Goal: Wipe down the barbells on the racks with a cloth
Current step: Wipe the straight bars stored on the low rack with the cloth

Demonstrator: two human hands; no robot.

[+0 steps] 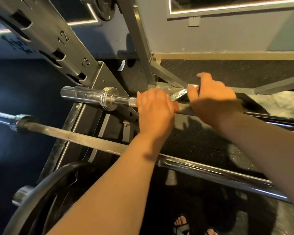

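Slippage worried me — my left grip (pixel 154 106) and right grip (pixel 212 97) were both clamped round the upper barbell (pixel 81 95), which could roll toward the lower barbell (pixel 92 141) if I tugged.

A big black round weight plate (pixel 46 197) fills the lower left corner, and a 2nd dark round plate (pixel 105 7) shows at the top edge. Black speckled rubber flooring (pixel 227 72) runs back to a tan skirting strip (pixel 227 55) under a grey painted wall (pixel 227 36), which bears a small grey rectangular cover plate (pixel 194 21) just below a mirror edged with a glowing light strip (pixel 227 1). At the bottom edge 2 black strapped sandals (pixel 181 227) stand on the flooring, toes showing.
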